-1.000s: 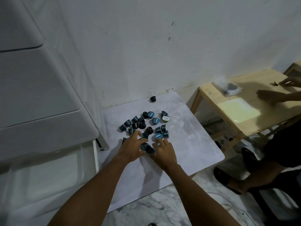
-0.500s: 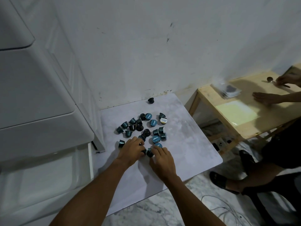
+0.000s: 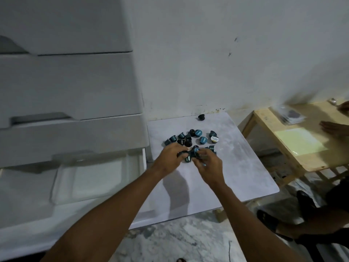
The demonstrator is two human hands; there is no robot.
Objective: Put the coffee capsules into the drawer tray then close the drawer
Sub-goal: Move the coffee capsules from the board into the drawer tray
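Observation:
Several dark teal coffee capsules (image 3: 190,138) lie heaped on a low grey-white table (image 3: 236,167). A lone black capsule (image 3: 201,117) sits near the wall. My left hand (image 3: 170,157) and my right hand (image 3: 207,165) meet just above the near side of the heap, and both are closed around a small cluster of capsules (image 3: 191,155) lifted off the table. To the left, the open white drawer (image 3: 37,214) holds a clear plastic tray (image 3: 90,180) in which I see no capsules.
A white drawer unit (image 3: 66,91) stands on the left above the open drawer. On the right, another person's hands (image 3: 332,127) rest on a wooden table (image 3: 302,148), and their legs (image 3: 311,224) are on the marble floor.
Both hands have come up off the table with a few capsules gathered between them. The camera view has shifted to the left, showing more of the drawer.

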